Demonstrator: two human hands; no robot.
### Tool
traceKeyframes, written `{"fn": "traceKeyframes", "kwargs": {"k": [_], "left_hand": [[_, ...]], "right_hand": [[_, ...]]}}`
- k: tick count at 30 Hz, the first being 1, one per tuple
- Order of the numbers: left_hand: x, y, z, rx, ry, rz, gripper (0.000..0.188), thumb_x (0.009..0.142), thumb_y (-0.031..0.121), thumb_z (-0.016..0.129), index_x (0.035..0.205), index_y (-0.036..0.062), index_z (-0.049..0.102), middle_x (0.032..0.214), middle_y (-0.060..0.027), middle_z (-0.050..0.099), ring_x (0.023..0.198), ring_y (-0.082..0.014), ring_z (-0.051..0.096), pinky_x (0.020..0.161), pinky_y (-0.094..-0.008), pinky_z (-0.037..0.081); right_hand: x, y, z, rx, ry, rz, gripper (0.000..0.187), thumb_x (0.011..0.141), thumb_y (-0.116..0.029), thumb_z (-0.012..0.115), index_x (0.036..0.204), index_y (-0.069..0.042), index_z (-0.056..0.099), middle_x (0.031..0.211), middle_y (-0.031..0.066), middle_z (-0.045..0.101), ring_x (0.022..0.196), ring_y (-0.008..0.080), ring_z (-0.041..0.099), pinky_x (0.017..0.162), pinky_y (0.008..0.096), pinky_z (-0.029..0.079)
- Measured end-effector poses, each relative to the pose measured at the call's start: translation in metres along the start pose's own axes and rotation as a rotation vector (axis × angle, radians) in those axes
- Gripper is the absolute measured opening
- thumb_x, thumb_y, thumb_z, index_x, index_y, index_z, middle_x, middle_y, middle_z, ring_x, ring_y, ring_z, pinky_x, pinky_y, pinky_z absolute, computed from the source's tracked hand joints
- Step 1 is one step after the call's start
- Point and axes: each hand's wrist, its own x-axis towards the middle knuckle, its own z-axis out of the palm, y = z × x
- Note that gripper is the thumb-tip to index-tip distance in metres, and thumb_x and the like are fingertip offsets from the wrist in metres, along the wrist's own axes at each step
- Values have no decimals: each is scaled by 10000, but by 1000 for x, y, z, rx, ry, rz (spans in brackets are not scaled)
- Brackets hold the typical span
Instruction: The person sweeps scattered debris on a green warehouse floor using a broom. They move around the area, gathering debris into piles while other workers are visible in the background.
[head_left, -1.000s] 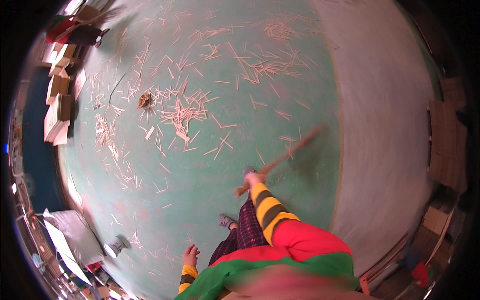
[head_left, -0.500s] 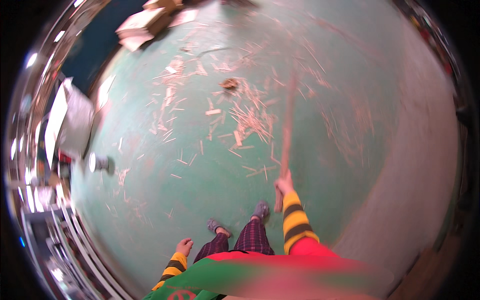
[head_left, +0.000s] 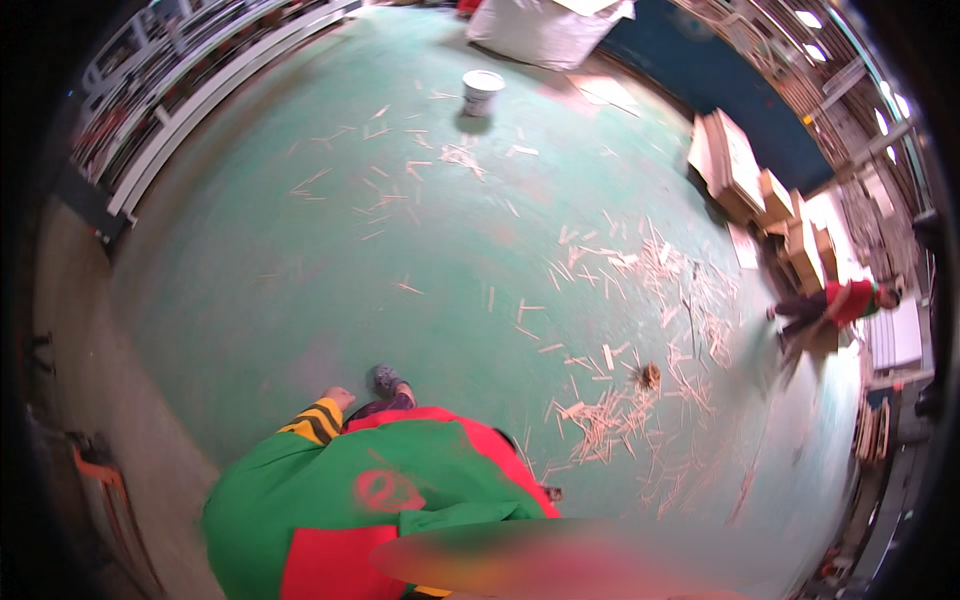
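Observation:
Low beside my body, my left hand [head_left: 340,397] hangs near my shoe [head_left: 388,381]; its fingers look loosely curled, with nothing visible in them. My right hand is out of sight behind my green and red jacket [head_left: 420,460] and a blurred shape at the lower edge. A small brown end of something [head_left: 553,494] pokes out past the jacket; what it belongs to is hidden. Thin wood strips [head_left: 605,420] lie heaped on the green floor to my right, with a brown clump [head_left: 650,376] next to them. More wood scraps [head_left: 660,260] are scattered farther off.
A white bucket [head_left: 482,98] stands far ahead near a large white sack [head_left: 540,35]. Stacked cardboard [head_left: 730,165] and boxes line the right. Another person [head_left: 850,300] in red stands there. A metal rack [head_left: 215,105] runs along the far left; an orange-handled object [head_left: 97,468] stands nearer.
My view has swung left, so the wood scraps and bucket now sit farther right. My right hand, which held a long wooden pole, has dropped from sight. Another person has come into view.

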Motion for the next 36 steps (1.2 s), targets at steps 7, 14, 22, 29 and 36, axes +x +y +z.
{"fn": "traceKeyframes", "kwargs": {"k": [7, 14, 22, 29, 36], "left_hand": [[77, -64, -96, -113, 37, -21, 381, 737, 388, 504, 872, 51, 623, 837, -147, 616, 800, -304, 576, 734, -388, 440], [107, -16, -203, -981, 70, -150, 253, 759, 360, 547, 878, 137, 556, 781, 20, 547, 671, -113, 536, 512, -292, 366], [190, 26, -330, -1065, 312, 254, 319, 759, 265, 600, 993, 48, 586, 822, -24, 593, 606, -99, 519, 569, -264, 463], [139, -146, -404, -1365, 287, -417, 377, 770, 381, 515, 1048, 126, 516, 877, -8, 573, 708, -136, 571, 531, -363, 441], [70, -249, -325, -1696, 845, -792, 268, 772, 319, 488, 881, 94, 586, 720, -71, 584, 664, -181, 589, 533, -358, 442]], "right_hand": [[49, 267, 109, -788, -146, 219, 131, 750, -99, 533, 761, -13, 435, 646, 81, 480, 613, 186, 494, 596, 295, 473], [-22, 503, 147, -1439, -119, 245, 144, 753, -102, 506, 819, 14, 452, 660, 102, 511, 590, 211, 535, 573, 281, 505], [40, 702, 175, -1990, 20, 626, 175, 760, -178, 473, 786, -6, 457, 647, 72, 515, 596, 177, 535, 543, 259, 455], [134, 931, 145, -2554, 133, 927, 125, 726, -98, 493, 784, 1, 441, 642, 85, 509, 556, 180, 531, 506, 279, 473], [113, 1112, 26, -2760, -212, 1210, 384, 757, -102, 532, 1102, -105, 364, 718, 91, 525, 545, 160, 536, 482, 284, 502]]}}
